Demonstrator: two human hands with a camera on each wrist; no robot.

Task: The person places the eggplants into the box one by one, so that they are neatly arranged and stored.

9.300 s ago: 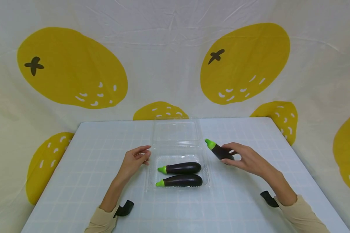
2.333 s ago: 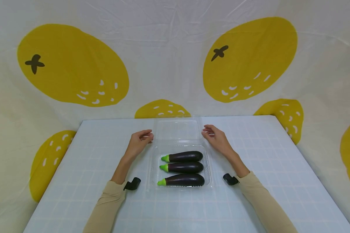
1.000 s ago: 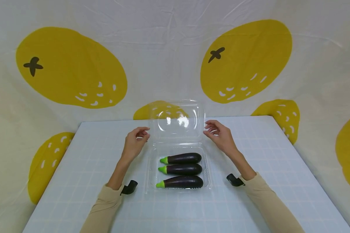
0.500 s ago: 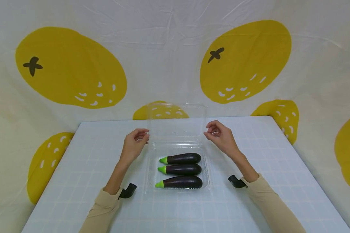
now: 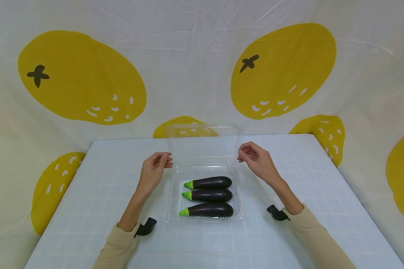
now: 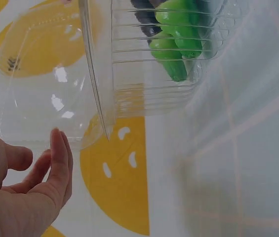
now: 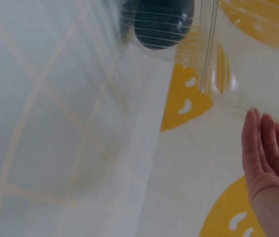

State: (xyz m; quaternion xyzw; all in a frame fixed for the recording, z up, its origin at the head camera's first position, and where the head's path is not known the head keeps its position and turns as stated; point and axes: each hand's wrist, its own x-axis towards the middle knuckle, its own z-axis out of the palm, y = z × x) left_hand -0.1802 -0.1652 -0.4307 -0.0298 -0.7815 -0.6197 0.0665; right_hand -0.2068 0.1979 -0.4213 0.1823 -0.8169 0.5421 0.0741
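Observation:
Three dark eggplants (image 5: pixel 212 195) with green stems lie side by side in the base (image 5: pixel 175 201) of a clear plastic clamshell box, stems to the left. Its clear lid (image 5: pixel 205 149) stands raised on the hinge at the back. My left hand (image 5: pixel 153 168) is at the lid's left edge; in the left wrist view its fingers (image 6: pixel 60 158) reach the lid nearly straight, thumb apart. Across from it, my right hand (image 5: pixel 258 160) is at the right edge, and the right wrist view has straight fingers (image 7: pixel 250 140) right against the lid. Neither hand curls round anything.
The box stands mid-table on a pale checked tablecloth (image 5: pixel 70 209). Behind the table hangs a white curtain (image 5: pixel 188 74) printed with large yellow fruit. A black wrist camera (image 5: pixel 146 226) sits on the left sleeve and another camera (image 5: pixel 277 213) on the right.
Since the oldest frame the third eggplant has gone from my right hand into the box. Both hands moved to the lid, which rose from lying back and now tips toward me.

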